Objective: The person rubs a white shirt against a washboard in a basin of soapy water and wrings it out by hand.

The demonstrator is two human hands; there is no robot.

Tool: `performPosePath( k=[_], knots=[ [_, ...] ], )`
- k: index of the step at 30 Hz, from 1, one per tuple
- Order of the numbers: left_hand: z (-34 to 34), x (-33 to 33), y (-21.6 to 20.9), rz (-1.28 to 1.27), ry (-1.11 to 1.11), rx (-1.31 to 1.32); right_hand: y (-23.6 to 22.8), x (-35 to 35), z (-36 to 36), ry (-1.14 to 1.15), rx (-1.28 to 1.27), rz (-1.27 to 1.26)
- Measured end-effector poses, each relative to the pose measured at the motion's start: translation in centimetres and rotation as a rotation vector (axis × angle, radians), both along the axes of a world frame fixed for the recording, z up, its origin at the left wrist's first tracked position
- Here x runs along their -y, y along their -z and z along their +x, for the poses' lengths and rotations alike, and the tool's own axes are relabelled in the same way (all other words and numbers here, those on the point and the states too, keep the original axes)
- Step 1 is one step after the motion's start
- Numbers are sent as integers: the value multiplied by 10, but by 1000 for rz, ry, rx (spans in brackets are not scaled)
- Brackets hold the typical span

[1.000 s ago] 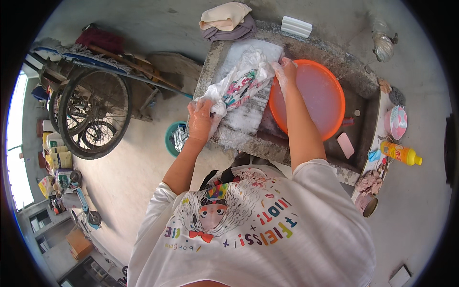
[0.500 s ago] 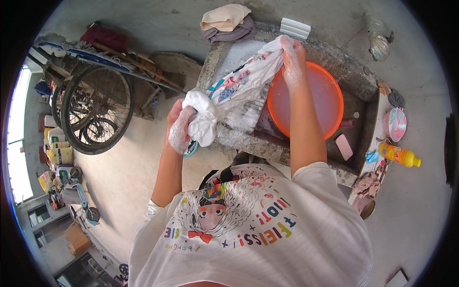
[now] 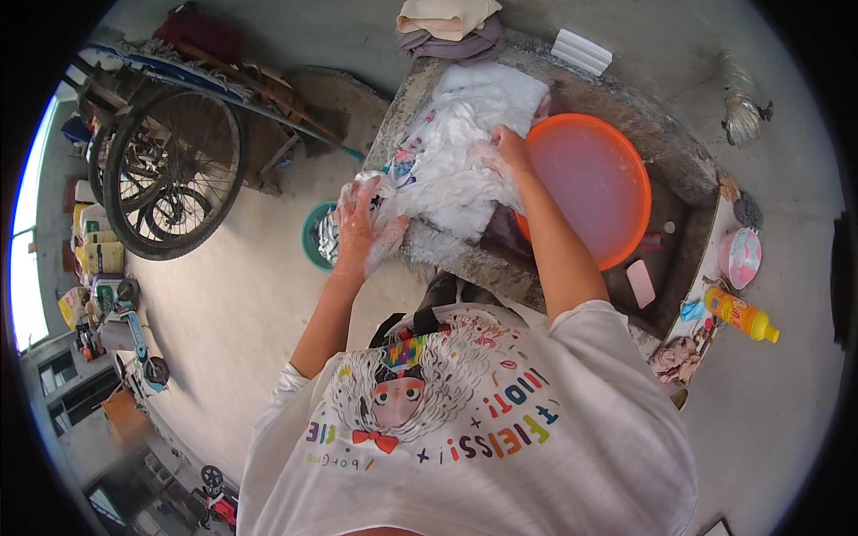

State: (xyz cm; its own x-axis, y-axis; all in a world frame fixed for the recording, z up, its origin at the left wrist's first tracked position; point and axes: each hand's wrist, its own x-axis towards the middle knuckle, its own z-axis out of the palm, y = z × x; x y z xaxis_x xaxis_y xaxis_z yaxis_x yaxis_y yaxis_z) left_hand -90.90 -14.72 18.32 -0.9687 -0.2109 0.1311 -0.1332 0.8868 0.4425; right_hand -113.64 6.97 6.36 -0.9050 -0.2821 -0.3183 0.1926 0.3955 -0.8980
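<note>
A wet, soapy white garment with coloured print point(image 3: 447, 174) lies bunched on a stone washing slab point(image 3: 402, 116). My left hand point(image 3: 357, 223) grips its near end at the slab's left edge. My right hand point(image 3: 505, 152) clutches the far side of the cloth, beside the orange basin point(image 3: 590, 192) of cloudy water. Foam covers the fabric and the slab under it.
Folded clothes point(image 3: 451, 27) and a white scrubbing brush point(image 3: 581, 52) lie at the slab's far end. A teal bowl point(image 3: 320, 237) stands on the floor at left. A pink soap bar point(image 3: 640, 283), a yellow bottle point(image 3: 740, 314) and a pink tub point(image 3: 740, 257) are at right. A cart with a spoked wheel point(image 3: 174, 179) is at far left.
The garment was stretched out and lifted between both hands; now it is pressed down bunched on the slab, with my hands drawn closer together.
</note>
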Motion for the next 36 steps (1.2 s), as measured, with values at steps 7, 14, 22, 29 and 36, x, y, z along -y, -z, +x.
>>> performPosePath(
  k=[7,14,22,29,36],
  knots=[
    [5,-2,8,17,-121,152,-36,-18,-2,90,42,-470],
    [23,16,16,179,-50,48,-111,-33,-21,317,5,-981],
    [24,30,26,374,-224,96,-110,22,-77,82,-69,-552],
    [20,6,29,141,-78,-32,12,19,-36,-16,-435,298],
    [31,30,-5,444,-246,220,-39,9,-61,212,-363,-150]
  ],
)
